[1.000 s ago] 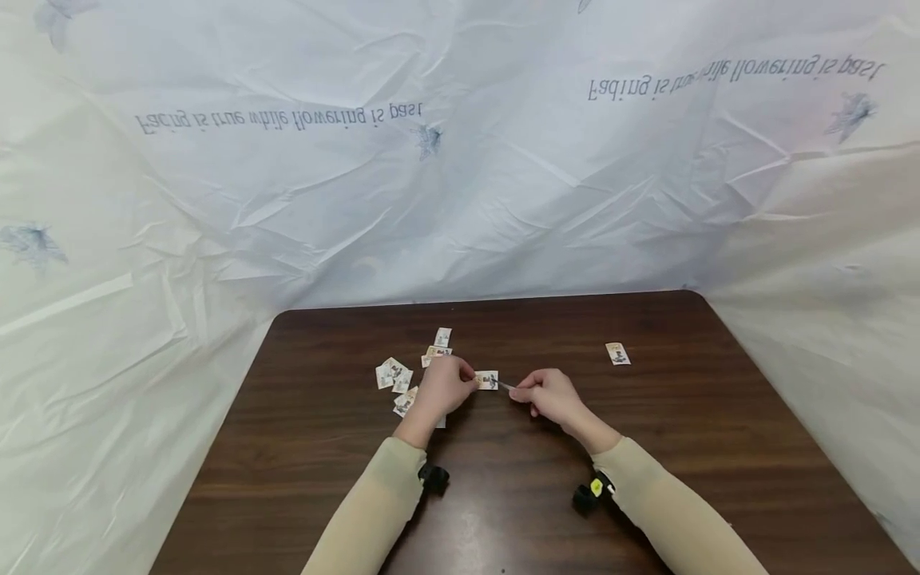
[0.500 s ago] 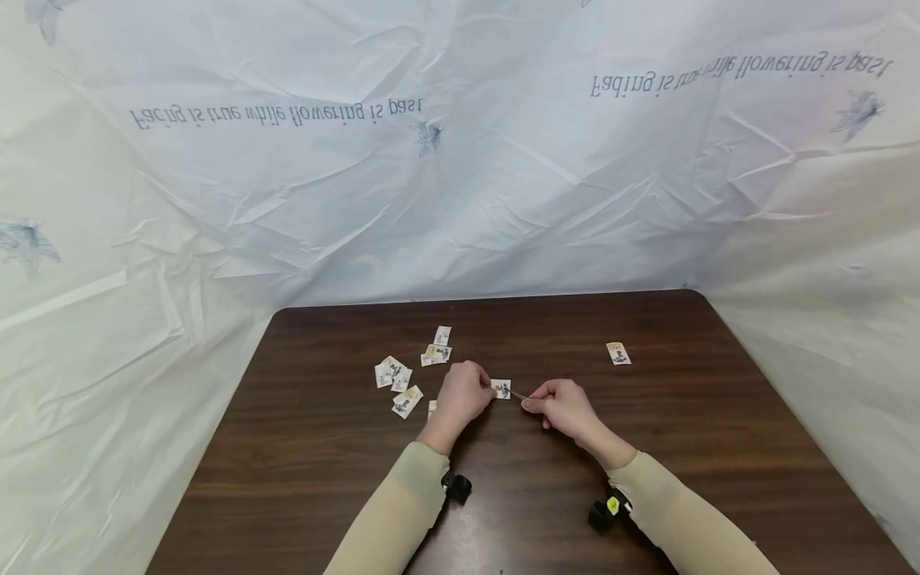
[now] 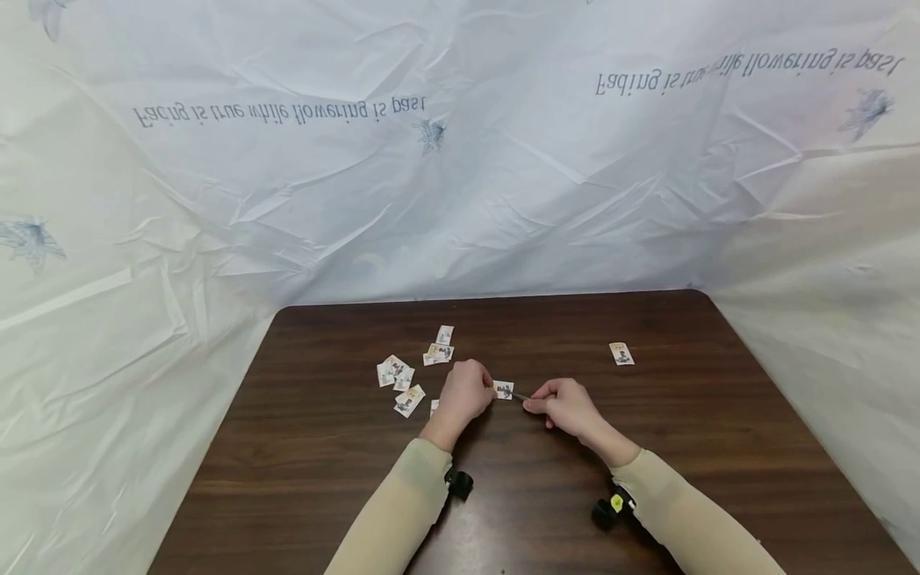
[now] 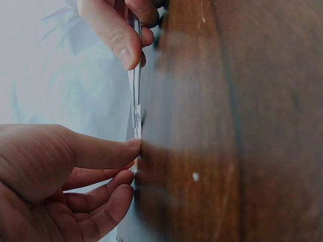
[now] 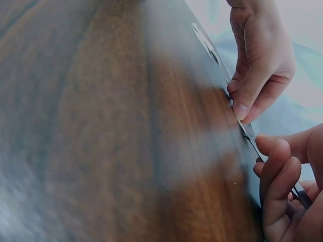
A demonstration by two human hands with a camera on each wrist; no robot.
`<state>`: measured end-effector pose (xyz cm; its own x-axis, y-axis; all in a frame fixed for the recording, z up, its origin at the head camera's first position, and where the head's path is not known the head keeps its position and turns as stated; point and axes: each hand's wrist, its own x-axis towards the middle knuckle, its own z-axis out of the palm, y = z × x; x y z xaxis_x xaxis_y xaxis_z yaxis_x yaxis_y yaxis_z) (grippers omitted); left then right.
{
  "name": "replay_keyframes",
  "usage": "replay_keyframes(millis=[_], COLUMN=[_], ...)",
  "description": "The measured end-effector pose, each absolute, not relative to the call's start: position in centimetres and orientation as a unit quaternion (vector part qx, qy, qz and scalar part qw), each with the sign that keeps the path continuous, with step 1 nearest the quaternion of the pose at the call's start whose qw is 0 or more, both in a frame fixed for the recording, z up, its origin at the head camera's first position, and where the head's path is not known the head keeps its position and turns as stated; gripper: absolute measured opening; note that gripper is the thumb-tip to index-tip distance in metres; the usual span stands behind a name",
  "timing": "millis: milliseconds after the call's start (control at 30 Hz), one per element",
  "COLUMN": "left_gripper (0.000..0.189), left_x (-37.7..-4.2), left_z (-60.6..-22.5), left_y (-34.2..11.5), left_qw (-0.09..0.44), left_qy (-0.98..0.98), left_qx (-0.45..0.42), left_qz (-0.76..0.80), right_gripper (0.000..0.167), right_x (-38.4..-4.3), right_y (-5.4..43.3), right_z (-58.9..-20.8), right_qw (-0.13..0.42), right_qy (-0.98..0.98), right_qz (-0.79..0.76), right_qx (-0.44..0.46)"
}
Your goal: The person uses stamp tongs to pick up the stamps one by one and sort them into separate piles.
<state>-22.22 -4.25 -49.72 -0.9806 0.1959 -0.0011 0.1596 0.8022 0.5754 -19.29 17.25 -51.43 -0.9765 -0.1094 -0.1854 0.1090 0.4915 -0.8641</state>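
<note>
A small white card (image 3: pixel 506 390) with a printed picture lies between my two hands, near the middle of the brown table. My left hand (image 3: pixel 463 393) pinches its left end between thumb and fingers, so that end is covered. In my right hand (image 3: pixel 568 406) is a pair of slim metal tweezers (image 4: pixel 134 91), held between thumb and fingers. Their tips meet the right end of the card. From the left wrist view the card appears edge-on, close to the tabletop; whether it touches the table I cannot tell.
Left of my left hand lie several similar cards in loose overlapping groups (image 3: pixel 395 372), with one partly hidden by that hand. Another single card (image 3: pixel 621 354) lies at the back right. Behind the table (image 3: pixel 323 479) hangs a wrinkled white printed sheet (image 3: pixel 460 200).
Both hands have shifted right and slightly towards me, bringing the card and tweezers along. A card beside the left forearm is now more exposed. In the last half second the hands have barely moved.
</note>
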Motion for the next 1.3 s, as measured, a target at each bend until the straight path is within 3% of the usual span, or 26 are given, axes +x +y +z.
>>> replay_keyframes(millis=[233,533,1300], left_gripper=[0.009,0.007,0.01], left_x=[-22.2,-22.4,-23.7], left_z=[-49.7,-50.2,-50.1], left_y=[-4.5,-4.7,-5.1], left_qw=[0.057,0.047,0.062], left_qy=[0.943,0.944,0.939], left_qx=[0.095,0.114,0.119], left_qz=[0.313,0.307,0.317], right_gripper=[0.016,0.018,0.016], right_x=[-19.5,-21.0,-29.9], right_y=[17.8,19.0,19.5], right_z=[-51.0,-50.7,-49.3], right_qw=[0.136,0.175,0.281], right_qy=[0.861,0.866,0.865], right_qz=[-0.489,-0.466,-0.345], right_qx=[-0.016,-0.047,-0.231])
